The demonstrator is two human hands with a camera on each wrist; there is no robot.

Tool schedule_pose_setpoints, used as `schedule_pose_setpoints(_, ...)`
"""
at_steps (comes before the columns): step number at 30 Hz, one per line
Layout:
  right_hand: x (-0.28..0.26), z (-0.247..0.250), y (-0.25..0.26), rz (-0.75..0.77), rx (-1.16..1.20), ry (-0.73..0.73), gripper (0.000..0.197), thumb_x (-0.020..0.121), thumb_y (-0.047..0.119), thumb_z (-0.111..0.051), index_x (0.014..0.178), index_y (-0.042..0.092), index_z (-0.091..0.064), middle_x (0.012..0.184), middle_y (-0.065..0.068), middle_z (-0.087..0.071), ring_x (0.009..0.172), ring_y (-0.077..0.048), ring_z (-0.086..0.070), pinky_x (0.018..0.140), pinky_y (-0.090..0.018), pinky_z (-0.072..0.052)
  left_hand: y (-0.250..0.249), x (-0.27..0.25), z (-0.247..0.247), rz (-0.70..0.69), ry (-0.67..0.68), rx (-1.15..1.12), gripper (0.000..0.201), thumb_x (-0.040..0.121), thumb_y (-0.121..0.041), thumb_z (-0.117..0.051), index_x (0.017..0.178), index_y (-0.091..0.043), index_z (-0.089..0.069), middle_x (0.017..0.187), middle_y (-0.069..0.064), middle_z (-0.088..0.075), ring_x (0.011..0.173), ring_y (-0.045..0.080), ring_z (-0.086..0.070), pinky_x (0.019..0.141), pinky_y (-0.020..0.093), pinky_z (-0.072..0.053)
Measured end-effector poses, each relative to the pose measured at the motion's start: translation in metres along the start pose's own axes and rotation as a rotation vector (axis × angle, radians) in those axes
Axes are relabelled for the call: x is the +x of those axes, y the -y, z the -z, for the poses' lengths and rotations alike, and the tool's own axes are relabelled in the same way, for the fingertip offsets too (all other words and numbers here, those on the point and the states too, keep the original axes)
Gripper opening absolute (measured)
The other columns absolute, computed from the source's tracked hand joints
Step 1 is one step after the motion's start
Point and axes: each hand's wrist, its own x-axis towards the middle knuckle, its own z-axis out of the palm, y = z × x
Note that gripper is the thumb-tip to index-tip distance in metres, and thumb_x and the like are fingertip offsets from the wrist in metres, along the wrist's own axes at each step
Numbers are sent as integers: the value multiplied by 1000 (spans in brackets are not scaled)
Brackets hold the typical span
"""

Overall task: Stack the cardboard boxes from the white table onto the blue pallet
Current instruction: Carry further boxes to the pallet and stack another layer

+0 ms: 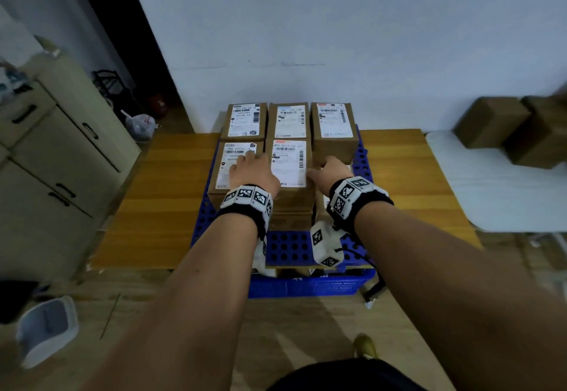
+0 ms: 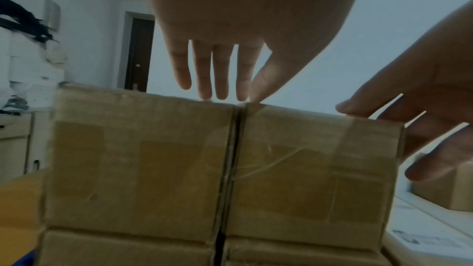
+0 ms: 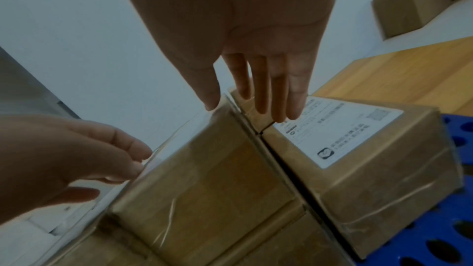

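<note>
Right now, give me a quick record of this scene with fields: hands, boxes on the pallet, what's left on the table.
left hand: open, fingers resting on the front-left box
right hand: open, at the right edge of the front-middle box
top layer: five boxes visible, front-right slot unfilled
blue pallet: on a wooden platform
white table: to the right, cardboard boxes remain

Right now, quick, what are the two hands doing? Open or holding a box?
Left hand: open, fingers straight, resting on top of the front boxes.
Right hand: open, fingers straight, holding nothing.
</note>
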Motion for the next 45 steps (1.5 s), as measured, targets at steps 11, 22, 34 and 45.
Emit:
schedule_pose_setpoints(11, -7, 97, -103, -124, 131, -122, 43, 92, 30, -58, 128, 7, -53, 111, -12, -62, 103, -30, -60, 85, -36, -49, -136, -7, -4, -323, -17, 57, 45, 91, -17, -47, 136, -11, -44, 141, 11, -39, 131, 31, -37, 106, 42, -36)
schedule_pose_setpoints(22, 7, 234, -260, -240, 135, -264, 57, 86, 33, -60, 138, 14, -47, 133, -10, -56, 118, -28, -55, 94, -36, -47, -349, -20, -51, -507, 26, 108, 40, 88, -11, -47, 128, -11, -49, 133, 13, -45, 123, 31, -43, 98, 42, -38)
schedule_pose_setpoints(34, 13, 359, -430, -416, 203, -363, 57, 87, 35, -60, 138, 14, -46, 137, -10, -53, 122, -29, -52, 99, -38, -45, -564, -58, -97, -639, 135, 39, 45, 89, -14, -44, 135, -13, -44, 137, 10, -43, 126, 28, -40, 102, 39, -36)
schedule_pose_setpoints(45, 76, 447, -526, -597, 282, -441, 62, 89, 34, -61, 143, 13, -39, 138, -12, -51, 124, -31, -50, 98, -37, -43, -715, -8, -137, -770, 247, 10, 45, 89, -15, -47, 135, -14, -45, 136, 10, -44, 124, 29, -42, 100, 38, -37)
